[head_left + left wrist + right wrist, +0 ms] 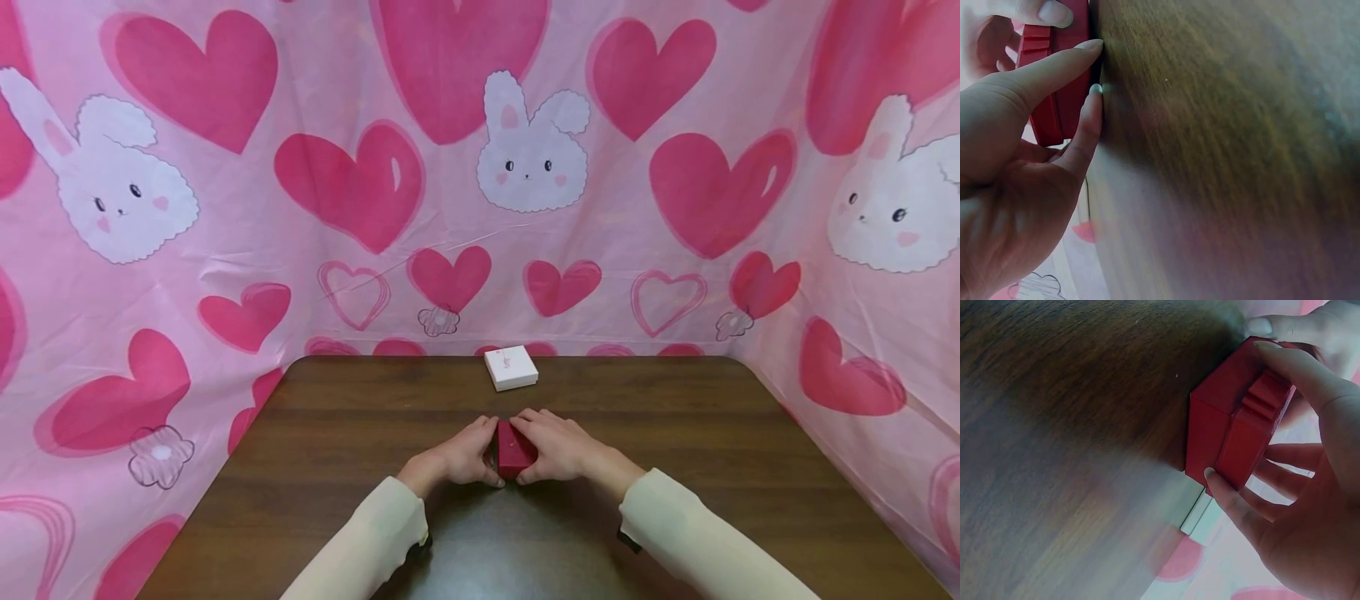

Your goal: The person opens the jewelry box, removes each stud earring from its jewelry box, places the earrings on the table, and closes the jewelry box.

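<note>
A small red box [514, 450] is between my two hands near the middle of the table. My left hand [470, 452] grips its left side, with the thumb at the near edge and the fingers toward the far edge. From the right, my right hand [557, 447] holds it the same way. In the right wrist view the red box [1222, 428] shows a lid with a raised ridged band, like a folded ribbon; thumb and fingers span it. The left wrist view has the red box [1069, 112] partly hidden behind the left thumb and fingers.
A flat white box [512, 368] with pink print on top lies farther back on the dark wooden table [360, 425]. Behind and beside the table hangs a pink cloth [450, 225] with hearts and rabbit faces.
</note>
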Demonstrator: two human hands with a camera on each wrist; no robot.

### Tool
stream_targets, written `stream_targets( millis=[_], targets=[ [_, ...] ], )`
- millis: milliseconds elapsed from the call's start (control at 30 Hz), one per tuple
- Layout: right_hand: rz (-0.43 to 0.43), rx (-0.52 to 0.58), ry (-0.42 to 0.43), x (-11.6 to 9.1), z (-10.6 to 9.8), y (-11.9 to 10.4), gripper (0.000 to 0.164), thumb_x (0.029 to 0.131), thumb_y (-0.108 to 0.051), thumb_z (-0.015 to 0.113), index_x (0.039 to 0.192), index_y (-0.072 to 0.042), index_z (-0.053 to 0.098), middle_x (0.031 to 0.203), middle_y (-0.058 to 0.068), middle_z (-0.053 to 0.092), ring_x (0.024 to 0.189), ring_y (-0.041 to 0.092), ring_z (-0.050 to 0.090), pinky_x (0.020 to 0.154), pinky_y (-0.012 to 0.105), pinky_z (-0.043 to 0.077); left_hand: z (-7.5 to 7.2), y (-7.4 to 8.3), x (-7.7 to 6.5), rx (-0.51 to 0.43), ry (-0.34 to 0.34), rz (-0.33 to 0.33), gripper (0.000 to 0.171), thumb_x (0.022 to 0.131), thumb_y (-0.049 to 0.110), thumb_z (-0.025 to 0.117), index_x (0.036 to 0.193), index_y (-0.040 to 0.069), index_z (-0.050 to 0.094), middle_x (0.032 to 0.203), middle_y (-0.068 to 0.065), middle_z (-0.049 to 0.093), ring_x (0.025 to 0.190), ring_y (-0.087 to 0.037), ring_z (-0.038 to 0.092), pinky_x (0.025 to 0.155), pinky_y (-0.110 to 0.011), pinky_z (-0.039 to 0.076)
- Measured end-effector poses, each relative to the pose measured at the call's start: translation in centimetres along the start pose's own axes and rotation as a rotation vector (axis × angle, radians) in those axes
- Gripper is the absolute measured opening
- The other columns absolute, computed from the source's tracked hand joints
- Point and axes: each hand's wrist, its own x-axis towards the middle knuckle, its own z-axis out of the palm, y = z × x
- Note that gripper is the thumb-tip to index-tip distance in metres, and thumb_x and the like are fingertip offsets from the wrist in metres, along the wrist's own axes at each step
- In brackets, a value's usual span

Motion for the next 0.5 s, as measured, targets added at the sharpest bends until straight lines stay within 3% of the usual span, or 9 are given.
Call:
stream_targets(
  millis=[133,267,500],
  targets=[
    [-0.005,0.004,0.009,-0.1,0.0,0.0,0.086,0.073,-0.040,0.090,0.144,-0.009,0.053,0.133,0.003,0.058,0.114,0.022,0.051,0.087,0.048,0.049,0.0,-0.2,0.1,-0.016,0.000,-0.009,0.079,0.076,0.012,0.092,0.139,0.004,0.045,0.119,-0.004,0.048,0.100,-0.016,0.051,0.087,-0.028,0.049],
    [-0.012,0.009,0.028,-0.2,0.0,0.0,0.086,0.074,-0.040,0.090,0.145,-0.008,0.053,0.133,0.004,0.057,0.114,0.022,0.051,0.087,0.049,0.049,0.1,-1.2,0.4,-0.016,0.000,0.030,0.077,0.077,0.015,0.091,0.138,0.004,0.045,0.119,-0.006,0.048,0.097,-0.017,0.052,0.084,-0.030,0.052],
    [-0.013,0.022,0.034,-0.3,0.0,0.0,0.088,0.073,-0.040,0.090,0.146,-0.008,0.051,0.135,0.005,0.057,0.116,0.024,0.051,0.088,0.051,0.050,-0.1,0.0,-0.1,-0.031,0.003,-0.030,0.078,0.074,0.011,0.092,0.138,0.007,0.047,0.119,-0.003,0.049,0.099,-0.015,0.051,0.088,-0.030,0.050]
  ],
)
